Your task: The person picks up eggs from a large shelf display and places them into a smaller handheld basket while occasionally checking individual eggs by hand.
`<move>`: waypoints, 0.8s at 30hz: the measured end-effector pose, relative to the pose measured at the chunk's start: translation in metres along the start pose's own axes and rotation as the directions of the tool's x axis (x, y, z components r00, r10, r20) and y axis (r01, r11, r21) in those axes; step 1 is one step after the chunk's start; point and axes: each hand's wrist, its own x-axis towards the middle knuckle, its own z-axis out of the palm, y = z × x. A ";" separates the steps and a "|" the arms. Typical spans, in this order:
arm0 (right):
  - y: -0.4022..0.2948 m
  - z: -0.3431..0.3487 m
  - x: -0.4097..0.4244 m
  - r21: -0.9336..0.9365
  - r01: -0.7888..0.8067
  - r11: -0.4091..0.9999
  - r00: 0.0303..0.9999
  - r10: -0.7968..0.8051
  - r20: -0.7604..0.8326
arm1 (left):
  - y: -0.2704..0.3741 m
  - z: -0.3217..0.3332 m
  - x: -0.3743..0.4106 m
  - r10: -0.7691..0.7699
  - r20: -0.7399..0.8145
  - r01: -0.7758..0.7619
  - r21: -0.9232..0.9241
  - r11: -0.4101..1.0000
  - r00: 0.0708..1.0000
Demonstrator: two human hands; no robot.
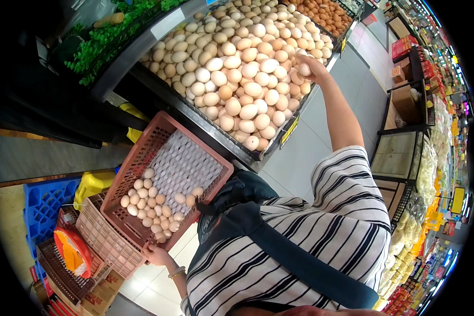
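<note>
Pale brown and cream eggs (252, 89) fill a large black-edged display bin. At its right edge my right hand (314, 69) is curled around an egg (304, 70), with more eggs at its fingertips. A reddish-brown plastic crate (217, 156) stands tilted in the view below the bin, its bottom lined with a grey textured sheet (181, 158). Several eggs (152, 203) lie grouped in the crate's lower part. My left hand (156, 253) is at the crate's lower corner, fingers bent; whether they grip the rim is not clear.
Leafy greens (106, 43) lie beyond the bin's left side, and darker brown eggs (328, 17) beyond its far end. Left of the crate are a yellow plastic jug (91, 187), a blue pallet (49, 207), a pinkish crate (106, 237) and a red basket (73, 252). Stocked shelves (403, 106) line the right.
</note>
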 end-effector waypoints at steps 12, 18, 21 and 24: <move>-0.054 0.004 0.066 -0.578 0.162 0.800 0.971 -0.233 -0.050 | -0.010 0.011 0.005 -0.067 -0.010 0.067 0.047 0.997 0.998; -0.079 0.015 0.089 -0.589 0.104 0.802 0.979 -0.186 -0.081 | -0.029 0.008 0.003 -0.105 -0.033 0.108 0.114 0.988 0.994; -0.055 -0.039 0.124 -0.687 0.124 0.716 0.892 -0.383 -0.238 | -0.015 0.015 0.007 -0.147 0.020 0.145 0.081 0.986 0.989; -0.028 -0.039 0.108 -0.575 -0.015 0.818 0.917 -0.219 -0.335 | -0.017 0.011 0.007 -0.170 0.019 0.167 0.101 0.981 0.985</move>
